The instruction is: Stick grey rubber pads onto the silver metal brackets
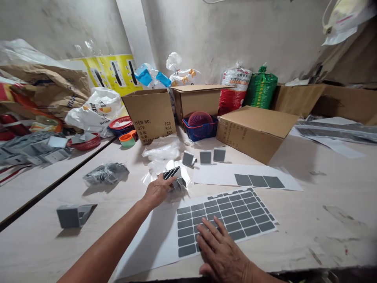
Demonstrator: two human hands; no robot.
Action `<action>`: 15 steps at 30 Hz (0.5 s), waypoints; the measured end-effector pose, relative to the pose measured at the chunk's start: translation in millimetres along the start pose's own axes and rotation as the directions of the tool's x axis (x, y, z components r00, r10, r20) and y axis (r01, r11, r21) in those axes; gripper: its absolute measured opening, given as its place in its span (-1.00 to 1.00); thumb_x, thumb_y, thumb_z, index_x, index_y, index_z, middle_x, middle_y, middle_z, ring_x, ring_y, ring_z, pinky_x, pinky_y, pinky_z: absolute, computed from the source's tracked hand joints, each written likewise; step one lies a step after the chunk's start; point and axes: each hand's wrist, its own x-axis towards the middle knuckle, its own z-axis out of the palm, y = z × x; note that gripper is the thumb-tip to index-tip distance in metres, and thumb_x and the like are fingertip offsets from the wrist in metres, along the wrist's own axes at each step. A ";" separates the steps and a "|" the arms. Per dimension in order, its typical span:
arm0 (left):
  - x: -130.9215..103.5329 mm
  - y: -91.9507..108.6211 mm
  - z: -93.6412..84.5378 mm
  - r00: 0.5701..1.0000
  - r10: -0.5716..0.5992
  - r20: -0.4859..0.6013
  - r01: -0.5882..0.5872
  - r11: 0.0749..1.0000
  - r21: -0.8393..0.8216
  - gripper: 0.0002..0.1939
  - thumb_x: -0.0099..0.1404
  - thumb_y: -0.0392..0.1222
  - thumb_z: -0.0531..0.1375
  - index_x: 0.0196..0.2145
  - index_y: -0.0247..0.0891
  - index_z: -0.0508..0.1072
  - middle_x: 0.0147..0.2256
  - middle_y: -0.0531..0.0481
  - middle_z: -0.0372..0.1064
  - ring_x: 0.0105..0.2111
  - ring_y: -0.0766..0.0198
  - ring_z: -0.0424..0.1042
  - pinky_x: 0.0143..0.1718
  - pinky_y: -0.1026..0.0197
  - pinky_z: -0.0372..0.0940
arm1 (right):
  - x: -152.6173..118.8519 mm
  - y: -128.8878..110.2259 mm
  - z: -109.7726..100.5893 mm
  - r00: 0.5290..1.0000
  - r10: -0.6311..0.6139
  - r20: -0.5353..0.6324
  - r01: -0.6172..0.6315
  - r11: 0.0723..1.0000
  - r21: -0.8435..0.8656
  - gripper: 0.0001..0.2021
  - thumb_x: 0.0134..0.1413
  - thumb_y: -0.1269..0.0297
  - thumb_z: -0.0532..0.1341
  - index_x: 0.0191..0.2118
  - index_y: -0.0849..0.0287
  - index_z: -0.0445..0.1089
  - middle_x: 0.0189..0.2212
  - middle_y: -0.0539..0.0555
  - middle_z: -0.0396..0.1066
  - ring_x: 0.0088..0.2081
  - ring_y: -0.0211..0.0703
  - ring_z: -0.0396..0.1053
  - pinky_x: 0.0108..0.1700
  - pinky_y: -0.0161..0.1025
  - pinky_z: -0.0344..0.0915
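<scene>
My left hand reaches to the middle of the table, its fingers closed at a small group of bent grey pieces with dark stripes on top, beside clear plastic wrap. My right hand lies flat with spread fingers on a white sheet of grey rectangular stickers. Behind it is a white strip with three larger grey squares. Three grey-faced pieces stand upright beyond the strip. To the left are a single bent grey piece and a plastic-wrapped bundle.
Cardboard boxes line the back, with a blue basket between them. A red basket and a pile of grey pieces lie at left. An orange tape roll sits near the table seam. Filled bags stand by the wall.
</scene>
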 end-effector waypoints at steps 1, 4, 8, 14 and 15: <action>-0.3 -0.6 0.0 1.000 0.004 0.002 -0.004 1.000 -0.016 -0.61 0.22 -0.21 0.00 -0.01 0.04 0.32 -0.33 -0.04 0.19 -0.57 0.30 0.25 -0.50 0.24 0.15 | -0.3 1.3 4.3 0.999 -0.015 -0.028 0.015 1.000 -0.010 -0.48 0.13 -0.02 0.01 0.04 0.32 0.21 0.08 0.29 0.18 0.16 0.27 -0.04 0.09 0.29 0.00; -2.6 -1.5 1.6 1.000 0.010 -0.002 -0.010 0.998 -0.056 -0.60 0.21 -0.20 0.00 0.00 0.04 0.31 -0.31 -0.05 0.20 -0.58 0.30 0.25 -0.53 0.25 0.13 | -2.8 3.9 18.4 0.998 -0.031 -0.050 0.031 0.999 -0.015 -0.45 0.13 -0.05 0.00 0.03 0.34 0.22 0.09 0.31 0.17 0.16 0.32 -0.06 0.06 0.31 0.02; -5.5 -0.5 4.5 0.999 0.010 -0.044 -0.016 0.992 -0.124 -0.48 0.19 -0.25 0.02 0.11 0.06 0.16 -0.31 -0.04 0.20 -0.53 0.26 0.28 -0.49 0.22 0.18 | -7.0 3.6 26.7 0.999 0.006 -0.043 -0.003 0.998 0.061 -0.44 0.12 -0.07 -0.02 0.05 0.33 0.19 0.12 0.29 0.12 0.19 0.28 -0.16 0.11 0.30 -0.06; -10.9 1.3 2.8 0.990 -0.005 -0.140 -0.039 0.950 -0.309 -0.27 0.12 -0.23 0.12 0.20 -0.05 -0.09 -0.05 -0.12 0.16 -0.21 0.14 0.34 -0.23 0.09 0.28 | -8.4 2.4 9.0 0.996 0.087 0.034 -0.091 0.983 0.158 -0.47 0.14 -0.01 0.00 0.08 0.31 0.15 0.14 0.27 0.09 0.22 0.19 -0.20 0.16 0.22 -0.10; -13.3 1.4 3.4 0.986 -0.021 -0.164 -0.036 0.941 -0.335 -0.26 0.10 -0.21 0.14 0.19 -0.08 -0.09 -0.01 -0.14 0.13 -0.14 0.11 0.31 -0.17 0.07 0.27 | -8.5 2.6 6.5 0.995 0.098 0.024 -0.100 0.982 0.158 -0.48 0.14 0.00 0.01 0.08 0.31 0.15 0.13 0.29 0.11 0.21 0.20 -0.18 0.15 0.23 -0.08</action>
